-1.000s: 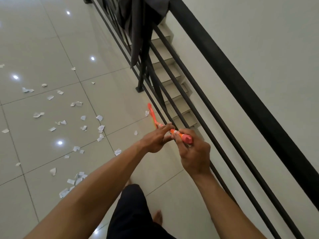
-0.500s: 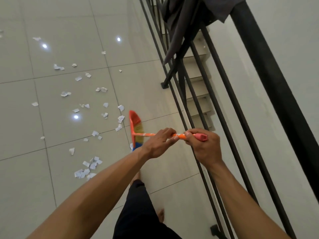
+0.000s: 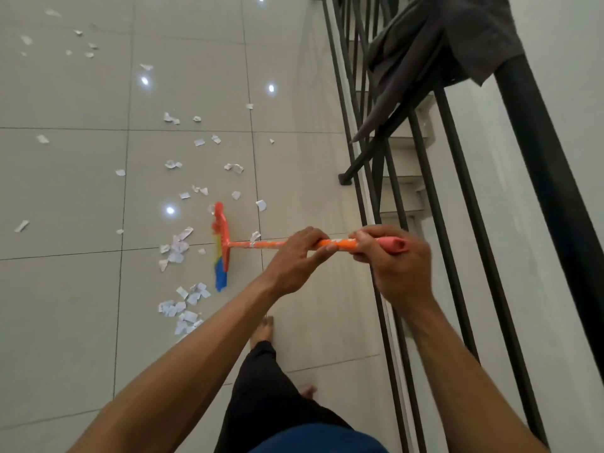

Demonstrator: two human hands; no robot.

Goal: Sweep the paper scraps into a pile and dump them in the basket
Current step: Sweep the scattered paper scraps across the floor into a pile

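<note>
The floor (image 3: pixel 65 305) is laid with large, glossy, pale grey tiles with thin dark joints between them. Bright spots of light (image 3: pixel 271 88) reflect off the tiles in 4 places. Along the right runs a black metal railing (image 3: pixel 536 152), with a thick top rail and thin slanted bars. A dark grey cloth (image 3: pixel 457 37) hangs over the top rail. Pale stairs (image 3: pixel 405 194) show through the bars. A plain light wall (image 3: pixel 572 44) rises at the far right.
</note>
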